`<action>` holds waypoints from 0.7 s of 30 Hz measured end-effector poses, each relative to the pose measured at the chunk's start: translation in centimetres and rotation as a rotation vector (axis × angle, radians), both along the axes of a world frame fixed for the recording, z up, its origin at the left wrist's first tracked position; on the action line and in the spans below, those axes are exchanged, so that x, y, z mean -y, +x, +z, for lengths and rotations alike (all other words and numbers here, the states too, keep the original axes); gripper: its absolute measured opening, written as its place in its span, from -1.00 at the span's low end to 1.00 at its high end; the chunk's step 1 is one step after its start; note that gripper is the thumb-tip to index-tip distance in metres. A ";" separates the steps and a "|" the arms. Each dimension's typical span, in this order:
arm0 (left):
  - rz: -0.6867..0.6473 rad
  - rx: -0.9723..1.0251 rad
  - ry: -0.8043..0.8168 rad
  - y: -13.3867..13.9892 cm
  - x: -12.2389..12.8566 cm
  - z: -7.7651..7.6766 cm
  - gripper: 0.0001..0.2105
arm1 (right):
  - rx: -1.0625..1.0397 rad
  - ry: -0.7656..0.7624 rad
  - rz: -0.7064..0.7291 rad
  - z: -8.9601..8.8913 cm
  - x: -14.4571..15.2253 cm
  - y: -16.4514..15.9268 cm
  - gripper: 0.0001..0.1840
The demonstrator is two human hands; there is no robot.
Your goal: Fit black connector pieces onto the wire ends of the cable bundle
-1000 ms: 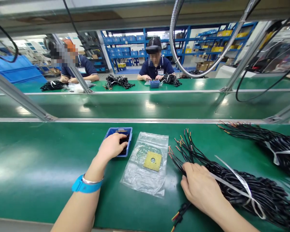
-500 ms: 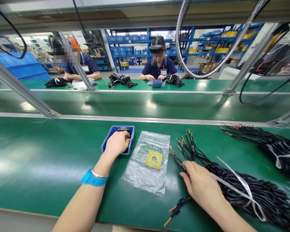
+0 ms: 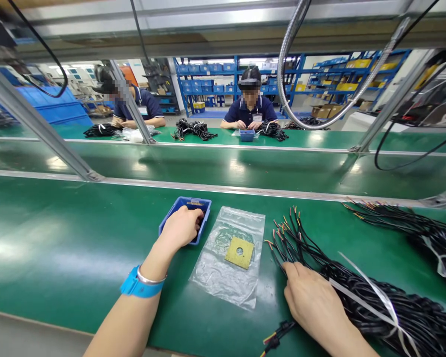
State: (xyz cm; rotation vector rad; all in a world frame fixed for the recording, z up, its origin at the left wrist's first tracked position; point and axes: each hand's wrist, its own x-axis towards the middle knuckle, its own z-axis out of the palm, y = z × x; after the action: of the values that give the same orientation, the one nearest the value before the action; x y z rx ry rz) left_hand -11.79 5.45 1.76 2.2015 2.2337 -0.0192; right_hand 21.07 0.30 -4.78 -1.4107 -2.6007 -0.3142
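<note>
The bent fingers of the left hand are reaching inside a blue box; their tips are hidden, so I cannot tell what they are holding. The right hand is curling its fingers over a bundle of black wires, its hold unclear. Between the hands, a clear bag is lying on the green counter, a yellow square showing in or on it. Another bundle is lying farther right.
</note>
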 end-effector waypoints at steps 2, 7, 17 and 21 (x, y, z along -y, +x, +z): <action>0.000 -0.010 -0.003 0.1 0.0 0.0 -0.73 | -0.061 0.028 0.002 0.1 0.0 -0.2 -0.70; -0.019 0.004 -0.010 0.2 0.1 0.0 -0.75 | -0.153 0.154 0.044 0.2 -0.2 -0.4 -0.80; 0.004 -0.030 -0.054 0.4 -0.4 0.1 -0.80 | -0.162 0.165 0.084 0.2 -0.1 -0.6 -0.88; -0.028 -0.014 -0.059 0.4 -0.4 -0.1 -0.81 | -0.150 0.087 0.082 0.0 0.1 -0.5 -0.93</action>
State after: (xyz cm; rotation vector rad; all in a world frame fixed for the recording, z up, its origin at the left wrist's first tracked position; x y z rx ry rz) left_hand -11.39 5.87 1.69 2.2093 2.1796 -0.0988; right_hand 20.53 0.24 -4.81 -1.2446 -2.4843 -0.2943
